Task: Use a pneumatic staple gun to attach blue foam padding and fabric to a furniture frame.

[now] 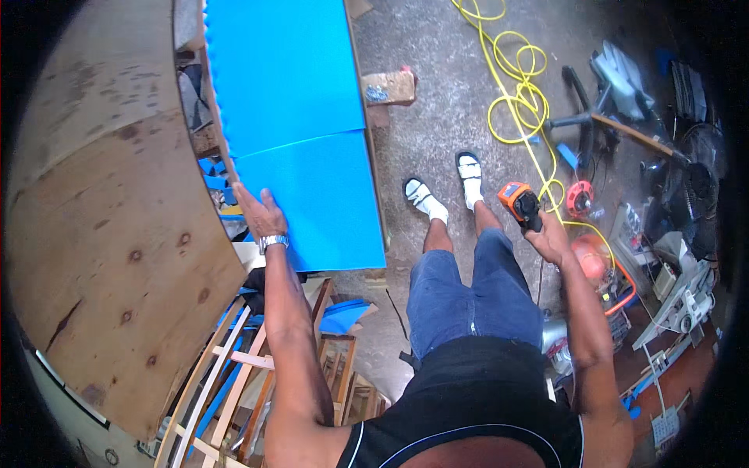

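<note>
A bright blue foam sheet [312, 199] lies over a long wooden frame on my left, with a second blue sheet [285, 70] meeting it at a seam farther away. My left hand [259, 214], a watch on its wrist, rests on the near sheet's left edge. Its fingers are stretched out and it holds nothing. Out to the right, clear of the foam, my right hand [550, 236] is wrapped round the grip of an orange and black staple gun [516, 201]. A yellow air hose [555, 204] runs close behind the gun; where it joins is hidden.
Large plywood panels [133, 257] stand along the left. Below the foam are slatted wooden frames [250, 374] and blue scraps [343, 316]. The yellow hose lies in coils on the floor, near an upturned chair base [581, 117]. A red compressor tank [591, 257] and clutter sit right.
</note>
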Demonstrator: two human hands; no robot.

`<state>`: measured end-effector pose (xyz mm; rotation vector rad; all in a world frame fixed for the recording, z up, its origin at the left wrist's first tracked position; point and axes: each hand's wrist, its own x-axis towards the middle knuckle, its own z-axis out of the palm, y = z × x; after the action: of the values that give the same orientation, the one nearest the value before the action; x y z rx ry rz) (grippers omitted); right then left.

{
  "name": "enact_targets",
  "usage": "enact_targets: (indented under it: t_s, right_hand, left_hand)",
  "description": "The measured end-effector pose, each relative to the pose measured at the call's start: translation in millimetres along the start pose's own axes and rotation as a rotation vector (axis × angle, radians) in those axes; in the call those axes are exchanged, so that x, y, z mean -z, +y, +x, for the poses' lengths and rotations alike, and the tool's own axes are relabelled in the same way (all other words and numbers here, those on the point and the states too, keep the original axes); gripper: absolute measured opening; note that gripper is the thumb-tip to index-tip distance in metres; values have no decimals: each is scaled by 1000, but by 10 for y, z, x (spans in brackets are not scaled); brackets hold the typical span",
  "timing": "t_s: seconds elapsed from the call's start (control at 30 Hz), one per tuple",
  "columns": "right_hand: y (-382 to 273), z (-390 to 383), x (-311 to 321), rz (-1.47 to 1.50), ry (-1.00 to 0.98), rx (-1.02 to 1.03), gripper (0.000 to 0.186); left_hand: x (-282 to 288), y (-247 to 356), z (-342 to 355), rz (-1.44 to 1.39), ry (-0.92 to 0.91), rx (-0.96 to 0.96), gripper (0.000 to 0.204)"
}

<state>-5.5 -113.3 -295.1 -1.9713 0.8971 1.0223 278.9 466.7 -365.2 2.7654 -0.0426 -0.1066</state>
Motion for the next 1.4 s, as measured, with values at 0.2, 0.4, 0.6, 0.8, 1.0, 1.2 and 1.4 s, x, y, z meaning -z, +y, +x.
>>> enact_targets:
  t_s: [0.2, 0.4, 0.6, 0.8, 1.0, 1.2, 1.4]
  right_hand:
    - [167, 349, -453, 124, -2, 60, 48]
    - [-545, 552, -469, 102, -78, 102, 59]
    - [-1075, 682, -444, 66, -34, 261, 65]
    - [-849, 875, -545, 283, 18, 282, 53]
    - [-743, 850, -479, 181, -55, 193, 57]
    - [-867, 841, -462, 173, -61, 296, 66]
    - [-1329, 865, -441, 66, 59, 697, 42]
  left_hand:
    - [-460, 433, -192, 427, 138, -142, 99]
    - [-853, 1146, -370, 473, 2, -158, 111]
    - [-1258, 2007, -610, 337, 68, -147, 110]
    - [-1161, 1898, -512, 117, 99, -210, 67]
    - [-1124, 1895, -560, -160, 133, -188, 48]
    - [-1244, 2003, -673, 122, 9, -340, 92]
    - [-1248, 1973, -613, 210, -8, -190, 119]
